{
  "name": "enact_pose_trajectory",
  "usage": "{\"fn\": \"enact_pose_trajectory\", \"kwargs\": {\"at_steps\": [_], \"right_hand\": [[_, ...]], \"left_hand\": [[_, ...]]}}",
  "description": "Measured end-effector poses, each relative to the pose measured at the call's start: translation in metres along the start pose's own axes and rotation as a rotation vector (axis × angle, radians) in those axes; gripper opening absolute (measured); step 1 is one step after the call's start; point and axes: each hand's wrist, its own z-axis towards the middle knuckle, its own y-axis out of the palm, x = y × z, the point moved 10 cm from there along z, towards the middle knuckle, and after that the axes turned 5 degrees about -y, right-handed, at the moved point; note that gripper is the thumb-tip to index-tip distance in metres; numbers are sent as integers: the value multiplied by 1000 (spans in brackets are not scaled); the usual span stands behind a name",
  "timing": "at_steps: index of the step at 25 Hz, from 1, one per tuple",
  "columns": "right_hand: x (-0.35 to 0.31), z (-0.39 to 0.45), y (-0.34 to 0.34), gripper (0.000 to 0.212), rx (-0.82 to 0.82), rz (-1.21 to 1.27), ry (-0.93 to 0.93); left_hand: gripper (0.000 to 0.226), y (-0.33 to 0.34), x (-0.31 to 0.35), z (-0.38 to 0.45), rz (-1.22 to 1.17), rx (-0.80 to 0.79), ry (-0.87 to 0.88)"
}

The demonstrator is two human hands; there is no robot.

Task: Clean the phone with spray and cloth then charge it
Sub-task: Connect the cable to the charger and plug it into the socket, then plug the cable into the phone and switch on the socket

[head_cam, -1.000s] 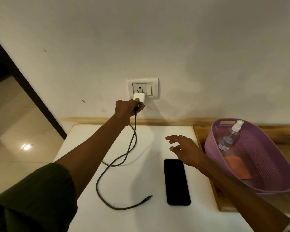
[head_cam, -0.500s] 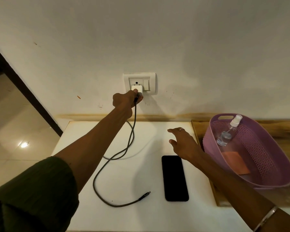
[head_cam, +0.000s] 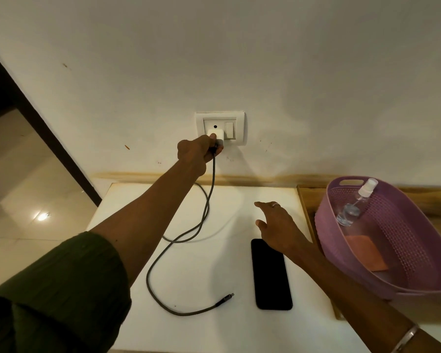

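Table [head_cam: 194,266]: white top, bears phone and cable.
Basket [head_cam: 418,253]: purple, holds spray bottle [head_cam: 354,205] and orange cloth [head_cam: 367,253].
Left hand [head_cam: 197,151]: pinching white charger [head_cam: 217,136] at wall socket [head_cam: 220,128].
Right hand [head_cam: 278,225]: fingers spread, above phone's far end.
Phone [head_cam: 271,275]: screen dark, flat beside cable [head_cam: 186,235], unplugged.

Dim, warm-yellow indoor light; frame is sharp at centre, slightly soft toward the corners. Soft shadows fall on the wall [head_cam: 316,72] right of the left hand [head_cam: 196,154] pinching the charger [head_cam: 218,135], and on the table [head_cam: 189,263] below it. Lamp glare on the floor [head_cam: 42,216] far left; wide-angle bending at the edges.
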Motion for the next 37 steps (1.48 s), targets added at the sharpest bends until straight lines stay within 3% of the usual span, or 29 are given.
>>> {"fn": "enact_pose_trajectory", "kwargs": {"at_steps": [2, 6, 12, 16, 18, 20, 22, 26, 31, 34, 37], "right_hand": [[7, -9, 4, 58, -16, -35, 50], [21, -31, 12, 62, -63, -86, 162], [25, -66, 28, 67, -135, -61, 312], [21, -83, 35, 76, -133, -54, 379], [17, -92, 39, 87, -138, -89, 403], [14, -99, 42, 99, -130, -123, 425], [12, -103, 42, 107, -112, -167, 442], [14, -105, 42, 111, -86, -151, 515], [30, -104, 46, 112, -65, 48, 604], [29, -103, 42, 105, -18, 92, 549], [30, -103, 43, 104, -26, 195, 515]], "left_hand": [[15, -2, 5, -6, 53, -58, 12], [17, -29, 12, -22, 302, -28, 178], [11, -86, -17, -103, 572, 114, 601], [20, -103, -107, -133, 840, -49, 509], [9, -107, -162, -143, 1066, -204, 368], [36, -109, -204, -154, 1334, -343, 319], [39, -108, -216, -160, 1470, -368, 383], [14, -104, -211, -169, 1457, -315, 471], [4, -111, -207, -171, 1218, -270, 395], [9, -115, -211, -167, 1081, -277, 282], [26, -114, -210, -165, 1044, -274, 274]]}}
